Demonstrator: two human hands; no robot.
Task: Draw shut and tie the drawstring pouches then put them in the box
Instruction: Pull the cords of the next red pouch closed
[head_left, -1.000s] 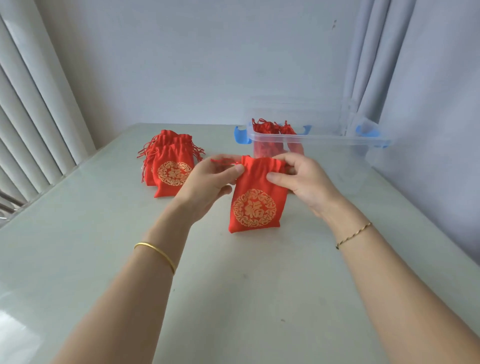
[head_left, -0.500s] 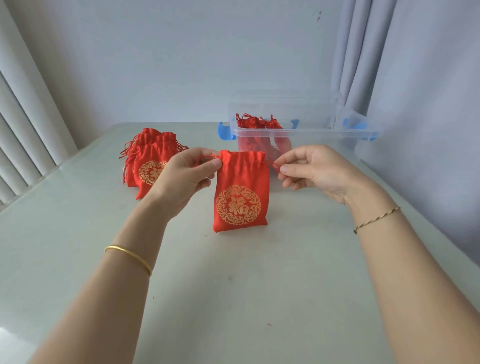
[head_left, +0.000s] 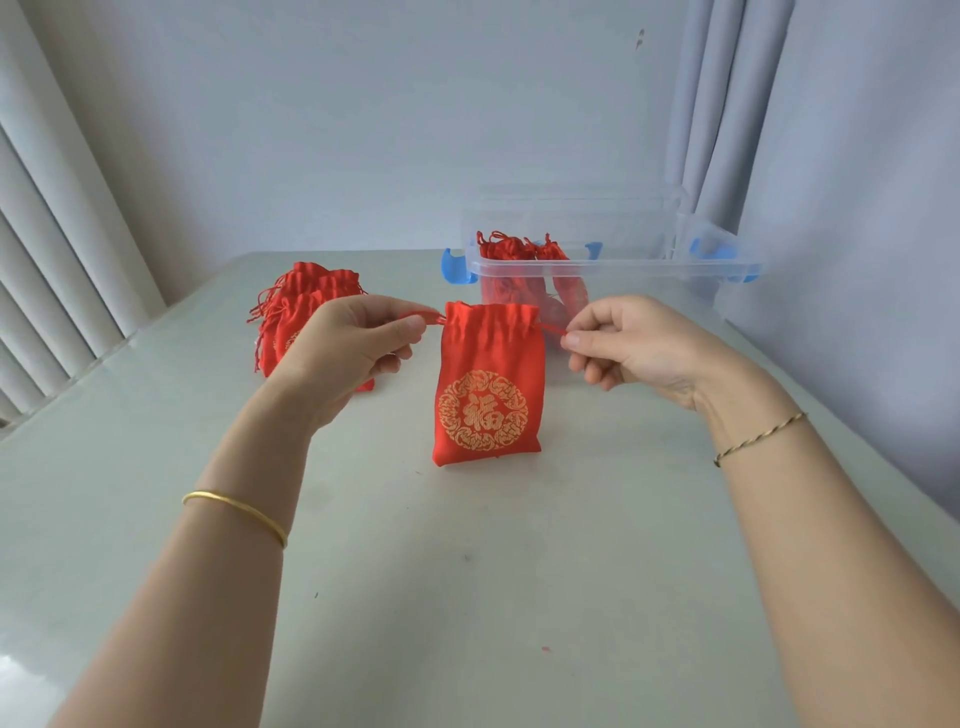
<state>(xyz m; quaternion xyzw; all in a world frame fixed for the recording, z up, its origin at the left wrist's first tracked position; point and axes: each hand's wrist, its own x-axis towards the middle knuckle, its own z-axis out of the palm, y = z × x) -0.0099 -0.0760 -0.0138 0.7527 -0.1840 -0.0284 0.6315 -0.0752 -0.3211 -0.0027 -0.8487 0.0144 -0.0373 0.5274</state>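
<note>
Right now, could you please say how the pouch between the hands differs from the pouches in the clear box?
The held pouch stands on the table, its drawstrings pinched by the left hand and right hand; the boxed pouches sit untouched inside the clear box. The held pouch's neck is wide, loosely gathered; the boxed pouches' look bunched tight. Both are red.

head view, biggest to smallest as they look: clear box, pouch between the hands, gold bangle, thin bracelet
1. clear box, though farthest
2. held pouch
3. gold bangle and thin bracelet: similar span, not ranked
</note>
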